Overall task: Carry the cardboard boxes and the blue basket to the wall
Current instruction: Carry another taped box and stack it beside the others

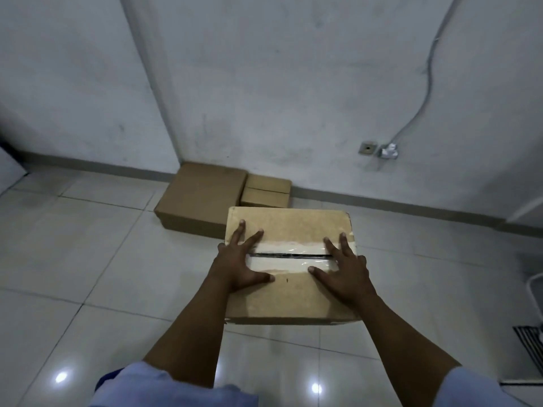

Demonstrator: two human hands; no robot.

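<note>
While both hands, left (pixel 239 264) & right (pixel 342 270), lie flat and splayed on the taped cardboard box (pixel 289 267), grip holds nothing; box looks stiff, prob. light — take side edges.

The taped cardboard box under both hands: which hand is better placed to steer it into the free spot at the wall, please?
Probably the right hand: the open floor lies right of the small box, on its side of the taped cardboard box.

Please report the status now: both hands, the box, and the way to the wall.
Left hand and right hand flat on taped box, fingers spread. Two boxes already at wall. Floor between looks free.
</note>
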